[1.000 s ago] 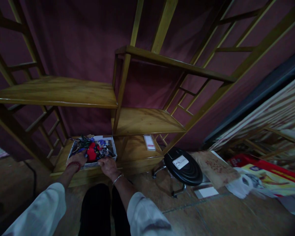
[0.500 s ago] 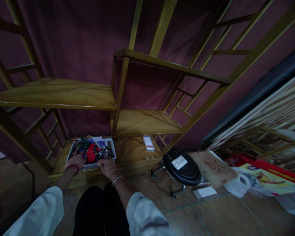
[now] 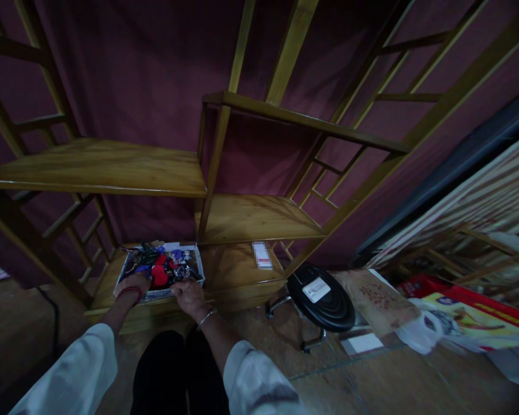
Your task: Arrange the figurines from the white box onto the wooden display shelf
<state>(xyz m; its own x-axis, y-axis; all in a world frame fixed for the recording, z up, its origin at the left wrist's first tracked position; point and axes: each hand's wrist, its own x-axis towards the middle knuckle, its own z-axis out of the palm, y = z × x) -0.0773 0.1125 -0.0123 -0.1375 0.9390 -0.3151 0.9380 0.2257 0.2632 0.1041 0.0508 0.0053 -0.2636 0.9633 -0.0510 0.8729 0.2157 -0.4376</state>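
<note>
The left hand [image 3: 132,283] and right hand [image 3: 190,296] reach forward, slightly apart, the right one's fingers [image 3: 179,286] bent.

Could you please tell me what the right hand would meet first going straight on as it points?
The right hand would probably meet the red item in the box first, though depth is unclear.

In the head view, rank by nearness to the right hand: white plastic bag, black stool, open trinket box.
1. Open trinket box: right at the right hand, extending leftward.
2. Black stool: off to the right.
3. White plastic bag: farther right, beyond the stool.
</note>
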